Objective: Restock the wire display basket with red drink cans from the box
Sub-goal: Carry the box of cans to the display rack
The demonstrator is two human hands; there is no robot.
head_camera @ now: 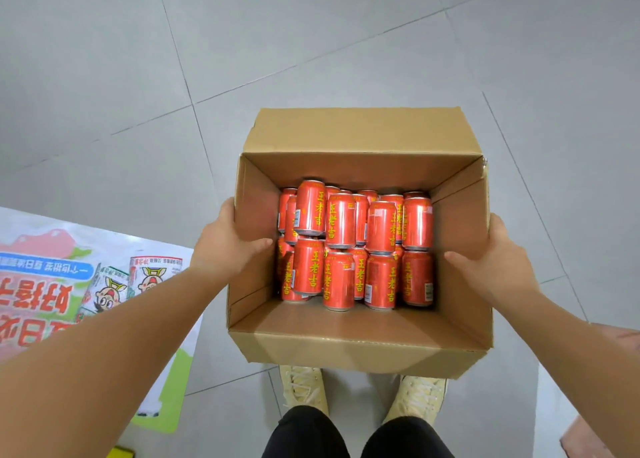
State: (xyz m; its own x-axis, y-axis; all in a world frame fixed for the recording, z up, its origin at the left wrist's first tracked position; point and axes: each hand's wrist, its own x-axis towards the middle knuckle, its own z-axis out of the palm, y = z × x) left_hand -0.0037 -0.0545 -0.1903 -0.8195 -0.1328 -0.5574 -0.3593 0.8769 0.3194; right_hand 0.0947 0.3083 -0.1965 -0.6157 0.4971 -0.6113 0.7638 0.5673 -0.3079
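At 6 o'clock, my 2 pale lace-up shoes [302,386] stand on the grey tiled floor [138,77]. Just above them is the open cardboard box [346,324], held between my hands. My left hand [228,246] clamps its 9 o'clock wall, thumb inside and fingers [225,215] outside; my right hand [498,263] clamps the 3 o'clock wall the same way. Inside, the red drink cans [356,243] lie on their sides in 2 rows, stacked, each reading "王老吉" in yellow. At 8 o'clock on the floor lies a printed poster [52,284] with cartoon faces and red Chinese writing, upside down to me.
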